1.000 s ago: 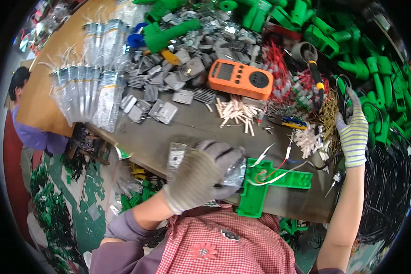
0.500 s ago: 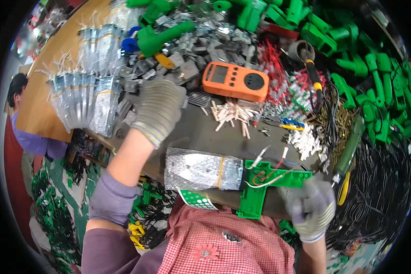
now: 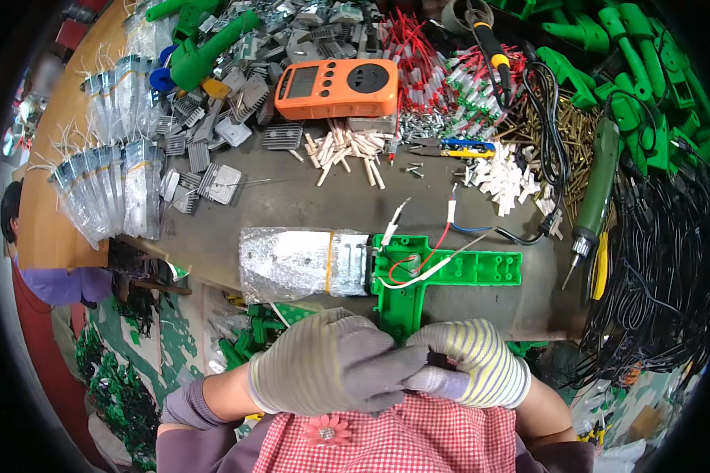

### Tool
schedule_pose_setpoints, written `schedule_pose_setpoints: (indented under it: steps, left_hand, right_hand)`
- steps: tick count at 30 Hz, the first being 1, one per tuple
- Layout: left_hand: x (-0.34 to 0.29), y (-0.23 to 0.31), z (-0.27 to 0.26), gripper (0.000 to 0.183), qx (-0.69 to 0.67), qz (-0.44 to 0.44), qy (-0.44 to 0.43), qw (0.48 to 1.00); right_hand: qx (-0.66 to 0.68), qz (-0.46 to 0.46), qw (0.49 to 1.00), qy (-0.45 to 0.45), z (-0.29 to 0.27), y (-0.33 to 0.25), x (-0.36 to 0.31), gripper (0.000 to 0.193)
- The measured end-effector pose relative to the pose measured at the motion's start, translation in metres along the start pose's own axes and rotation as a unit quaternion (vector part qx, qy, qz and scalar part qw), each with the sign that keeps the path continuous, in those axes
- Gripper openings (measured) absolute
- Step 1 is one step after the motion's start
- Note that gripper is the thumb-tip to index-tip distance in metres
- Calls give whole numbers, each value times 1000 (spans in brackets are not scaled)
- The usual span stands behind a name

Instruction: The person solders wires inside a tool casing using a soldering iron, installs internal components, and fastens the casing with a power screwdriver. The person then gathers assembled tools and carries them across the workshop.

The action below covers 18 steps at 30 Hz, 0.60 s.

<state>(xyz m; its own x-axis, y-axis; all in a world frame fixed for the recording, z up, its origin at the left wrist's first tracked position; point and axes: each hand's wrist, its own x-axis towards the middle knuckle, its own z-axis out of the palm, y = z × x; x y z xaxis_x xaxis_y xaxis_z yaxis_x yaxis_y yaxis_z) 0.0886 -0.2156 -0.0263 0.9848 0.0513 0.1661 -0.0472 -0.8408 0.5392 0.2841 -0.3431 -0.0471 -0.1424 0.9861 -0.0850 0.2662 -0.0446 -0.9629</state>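
Note:
My left hand [image 3: 319,366] and my right hand [image 3: 477,363], both in striped knit gloves, meet at the table's near edge in front of the apron. Their fingers are closed together; a bit of something dark shows between them, too hidden to name. Just beyond lies an open green plastic housing half [image 3: 465,268] with a handle part pointing towards me. Red, blue and white wires [image 3: 430,260] loop out of it. Joined at its left end is a flat silvery piece [image 3: 292,260] wrapped in clear plastic, with a yellow band round it.
Beyond stand an orange meter [image 3: 337,88], white sticks [image 3: 347,150], grey finned metal blocks [image 3: 221,183] and pliers [image 3: 454,147]. A green electric screwdriver [image 3: 596,189] lies right, beside black cords [image 3: 655,276]. Wrapped bundles [image 3: 95,189] sit at left, green housings [image 3: 584,31] far right.
My left hand has come back from the grey metal blocks to the near edge. My right hand has moved left from the housing's right end to meet it. The view has shifted.

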Motion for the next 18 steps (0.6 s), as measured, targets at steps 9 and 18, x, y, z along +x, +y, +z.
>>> schedule_pose_setpoints:
  steps: [9, 18]
  left_hand:
    - [-19, -12, -11, 51, -150, -195, 97, 964]
    - [-7, -18, -15, 55, -16, -211, 46, 976]
  right_hand:
    - [-238, -26, 966, 95, 1, 11, -5, 44]
    - [-289, -184, 927, 152, 6, 38, 18, 23]
